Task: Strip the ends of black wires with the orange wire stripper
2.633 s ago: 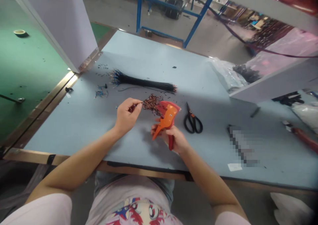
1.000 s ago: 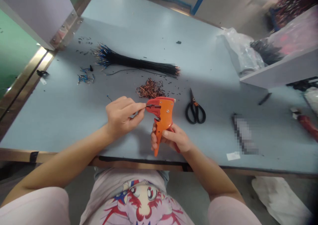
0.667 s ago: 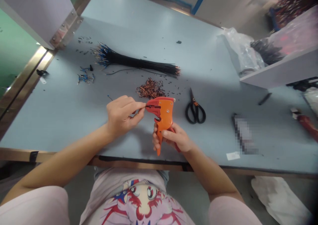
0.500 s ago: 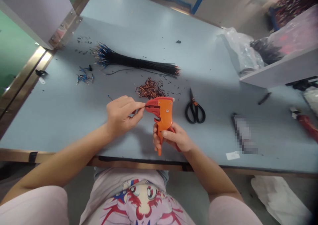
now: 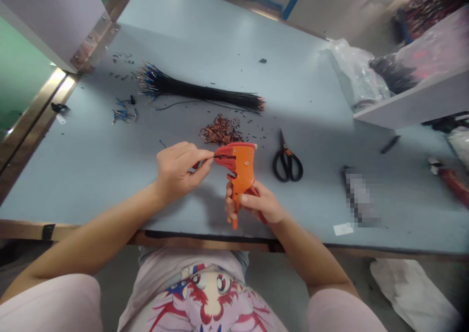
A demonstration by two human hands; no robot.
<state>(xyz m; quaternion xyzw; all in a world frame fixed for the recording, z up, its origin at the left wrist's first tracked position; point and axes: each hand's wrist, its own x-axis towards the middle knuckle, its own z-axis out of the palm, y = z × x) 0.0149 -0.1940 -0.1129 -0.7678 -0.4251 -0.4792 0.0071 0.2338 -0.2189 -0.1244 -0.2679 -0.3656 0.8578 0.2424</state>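
Observation:
My right hand (image 5: 254, 204) is wrapped round the handles of an orange and red wire stripper (image 5: 243, 168), its jaws pointing left. At those jaws, my left hand (image 5: 185, 168) pinches a thin black wire (image 5: 217, 156), most of it hidden by the fingers. Just beyond the tool lies a pile of short copper-coloured and black scraps (image 5: 221, 130). A long bundle of black wires (image 5: 205, 93) stretches across the table behind the pile, with blue and metal ends at the left and copper ends at the right.
Black-handled scissors (image 5: 288, 163) lie right of the tool. Farther right are a blurred-out flat object (image 5: 361, 195), a white label (image 5: 343, 230) and plastic bags (image 5: 361, 73) by a shelf panel. Blue-ended pieces (image 5: 124, 115) lie at left on the table (image 5: 293, 93).

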